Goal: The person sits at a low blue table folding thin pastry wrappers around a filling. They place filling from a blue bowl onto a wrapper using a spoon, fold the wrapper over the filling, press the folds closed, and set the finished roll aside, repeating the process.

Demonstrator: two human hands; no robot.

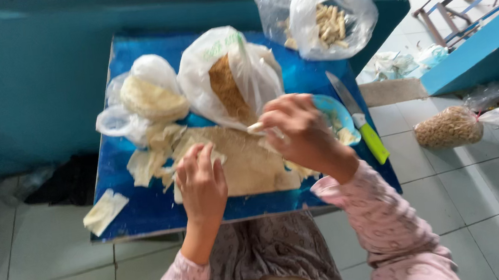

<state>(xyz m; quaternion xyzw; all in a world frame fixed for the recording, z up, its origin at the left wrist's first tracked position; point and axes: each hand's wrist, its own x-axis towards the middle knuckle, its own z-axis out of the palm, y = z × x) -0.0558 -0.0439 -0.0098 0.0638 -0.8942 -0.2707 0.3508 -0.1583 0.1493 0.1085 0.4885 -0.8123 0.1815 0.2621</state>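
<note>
Two hands work over a blue table (pixel 146 212) on pale floor tiles (pixel 50 241).

The left hand (pixel 202 185) presses flat on a tan sheet (pixel 245 162) while the right hand (pixel 298 132) pinches a small pale piece (pixel 255 127).

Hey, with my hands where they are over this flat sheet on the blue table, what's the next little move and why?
Probably lower the right hand onto the flat tan sheet: it pinches a small pale piece just above it, while the left hand lies flat on the sheet's near edge, steadying it.
</note>
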